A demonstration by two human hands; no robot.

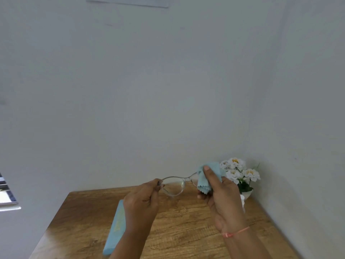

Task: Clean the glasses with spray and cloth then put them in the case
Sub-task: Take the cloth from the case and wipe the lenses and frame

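Note:
Clear-framed glasses (175, 186) are held up above the wooden table (179, 228). My left hand (141, 204) pinches the frame's left end. My right hand (222, 197) holds a light blue cloth (207, 176) wrapped over the right lens, thumb on the near side, fingers behind. The left lens is bare. A light blue glasses case (115, 227) lies on the table under my left forearm, partly hidden. A white object (242, 200), possibly the spray bottle, peeks out behind my right hand.
A white pot of white flowers (240, 174) stands in the table's back right corner against the walls. A plain wall rises right behind the table. The table's left edge runs diagonally towards me.

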